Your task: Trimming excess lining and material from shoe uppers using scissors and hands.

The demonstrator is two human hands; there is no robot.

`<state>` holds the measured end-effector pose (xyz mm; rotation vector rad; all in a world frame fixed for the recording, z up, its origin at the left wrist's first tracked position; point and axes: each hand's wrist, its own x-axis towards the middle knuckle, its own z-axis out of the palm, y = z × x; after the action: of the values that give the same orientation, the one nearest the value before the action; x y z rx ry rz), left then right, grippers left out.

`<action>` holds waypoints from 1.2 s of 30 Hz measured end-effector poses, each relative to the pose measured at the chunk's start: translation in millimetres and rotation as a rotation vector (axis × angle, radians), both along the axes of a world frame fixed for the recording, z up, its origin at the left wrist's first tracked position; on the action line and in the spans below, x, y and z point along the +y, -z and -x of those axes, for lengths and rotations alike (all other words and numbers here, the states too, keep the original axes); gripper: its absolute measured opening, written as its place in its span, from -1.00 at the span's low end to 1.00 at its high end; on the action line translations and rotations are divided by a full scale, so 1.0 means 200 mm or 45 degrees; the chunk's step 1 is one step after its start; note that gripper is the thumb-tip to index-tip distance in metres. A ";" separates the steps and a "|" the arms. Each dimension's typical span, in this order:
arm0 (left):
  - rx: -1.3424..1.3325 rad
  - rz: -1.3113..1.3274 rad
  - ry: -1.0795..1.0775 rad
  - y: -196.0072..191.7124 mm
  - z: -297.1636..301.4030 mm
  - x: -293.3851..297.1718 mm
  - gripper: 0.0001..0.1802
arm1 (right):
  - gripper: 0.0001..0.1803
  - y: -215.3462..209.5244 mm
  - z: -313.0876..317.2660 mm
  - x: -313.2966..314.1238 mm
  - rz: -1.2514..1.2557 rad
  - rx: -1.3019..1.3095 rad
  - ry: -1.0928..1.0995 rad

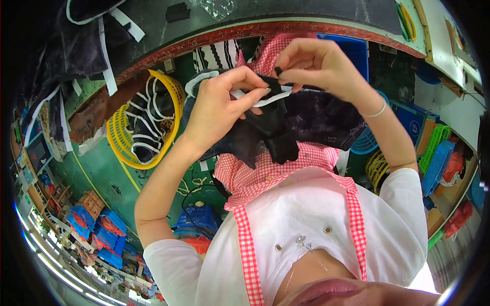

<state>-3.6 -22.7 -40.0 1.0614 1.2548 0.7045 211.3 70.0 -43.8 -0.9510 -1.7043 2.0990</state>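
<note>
A floppy black piece (279, 145), soft and leather-like with a white strip along its upper edge, lies over my lap. My left hand (219, 104) is closed in a pinch at this edge, with the white strip (273, 99) running out beyond its fingertips. Above and to the right, my right hand (324, 69) pinches a small dark bit (278, 71) between thumb and finger. Whether that bit is joined to the larger piece I cannot tell. The lower fingers of both hands are partly hidden.
A dark worktable (275, 16) with a worn red edge spans the far side. Black pieces with white strips (89, 48) hang over its left part. A yellow basket (176, 94) with similar pieces stands at left. Blue crates (352, 51) and baskets are at right.
</note>
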 end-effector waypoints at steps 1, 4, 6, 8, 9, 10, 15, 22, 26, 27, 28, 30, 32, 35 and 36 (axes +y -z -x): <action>-0.004 0.009 -0.001 -0.01 0.00 0.00 -0.88 | -0.85 0.01 0.00 -0.04 -0.018 -0.041 0.033; 0.046 0.028 -0.003 0.00 0.00 0.01 -0.89 | -0.79 -0.03 0.03 -0.07 -0.029 -0.059 0.064; 0.027 0.018 -0.006 0.00 0.00 0.01 -0.89 | -0.78 -0.02 0.05 -0.07 -0.099 -0.062 0.076; 0.007 0.008 -0.012 0.00 -0.01 0.00 -0.89 | -0.75 -0.01 0.05 -0.06 -0.224 -0.071 -0.022; 0.005 -0.001 -0.012 0.00 -0.01 0.00 -0.89 | -0.75 -0.01 0.05 -0.06 -0.224 -0.071 -0.025; 0.003 -0.009 -0.011 0.00 -0.01 0.00 -0.90 | -0.74 -0.02 0.05 -0.06 -0.263 -0.078 -0.038; 0.023 0.019 -0.011 -0.02 0.01 0.00 -0.89 | -0.71 -0.07 0.06 -0.09 -0.320 -0.163 -0.048; 0.008 0.100 0.064 -0.02 0.02 0.00 -0.83 | -0.68 -0.08 0.04 -0.17 -0.446 -0.244 -0.048; 0.073 0.074 0.217 -0.03 0.02 0.03 -0.82 | -0.73 -0.06 -0.01 -0.23 -0.442 -0.226 0.095; 0.054 0.073 0.244 -0.04 0.02 0.03 -0.82 | -0.73 -0.07 -0.06 -0.22 -0.439 -0.250 0.119; 0.070 0.102 0.205 -0.04 0.04 0.03 -0.82 | -0.78 -0.10 -0.13 -0.21 -0.247 -0.349 0.128; 0.095 0.129 0.140 -0.03 0.06 0.00 -0.82 | -0.59 -0.17 -0.34 -0.16 0.019 -0.697 0.132; 0.018 0.163 0.124 -0.01 0.08 0.00 -0.83 | -0.44 -0.21 -0.59 -0.19 0.038 -1.158 0.055; -0.010 0.200 0.136 0.00 0.08 0.01 -0.83 | -0.39 -0.12 -0.73 -0.34 0.211 -1.401 0.119; -0.015 0.208 0.155 0.00 0.08 0.02 -0.83 | -0.36 -0.06 -0.76 -0.39 0.211 -1.324 0.189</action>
<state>-20.2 -19.7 -40.0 0.9887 1.2056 0.5058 362.6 -7.3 -32.1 -2.4181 -1.7225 1.7357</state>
